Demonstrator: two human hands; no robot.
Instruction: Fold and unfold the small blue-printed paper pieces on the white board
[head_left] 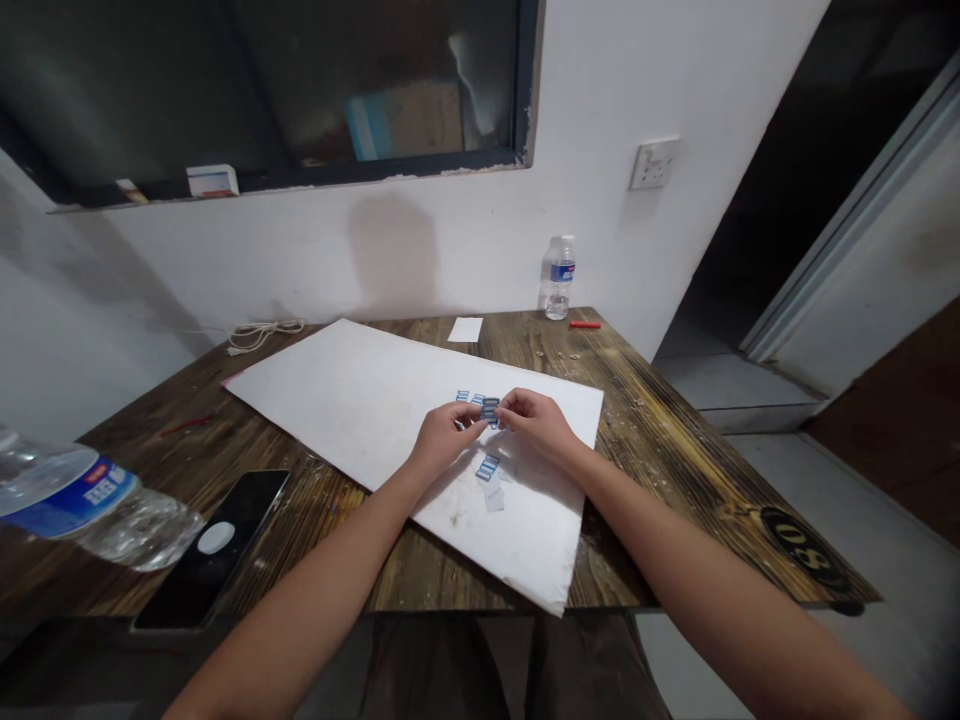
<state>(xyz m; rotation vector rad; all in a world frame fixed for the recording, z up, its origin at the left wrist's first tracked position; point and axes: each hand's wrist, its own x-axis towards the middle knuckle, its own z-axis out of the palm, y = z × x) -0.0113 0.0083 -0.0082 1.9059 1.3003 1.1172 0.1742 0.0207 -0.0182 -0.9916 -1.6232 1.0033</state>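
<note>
Two clear plastic bottles stand out among the containers we see. The nearer, a large bottle (97, 505) at the left edge, has a blue label with white lettering; we cannot tell whether it is upright or lying, nor what it holds. Just right of it is a dark phone (247, 500) with a white disc (216, 538) on its screen.

Farther in, a white board (352, 390) lies askew on the dark wooden table (675, 500). On its near right part we find a loose blue-barred piece (488, 467) beside a pale scrap (493, 496).

Beyond these, our left hand (444, 436) and right hand (541, 422) meet over the board, fingertips pinching the opposite sides of one small held piece (490, 408). It is dark blue with paler slots in a short stack, facing us between the two thumbs. Two similar blue-edged pieces (463, 396) lie just past the left fingers.

Toward the far edge we see a white paper (466, 329) and, right of it, the small bottle (559, 290), upright by the wall, blue-labelled, its contents unclear. Near its foot lies a red stick (585, 325). Farthest, a little white box (212, 181) sits on the window ledge, and a brown-and-blue carton (420, 118) shows behind the glass; we cannot see inside either.
</note>
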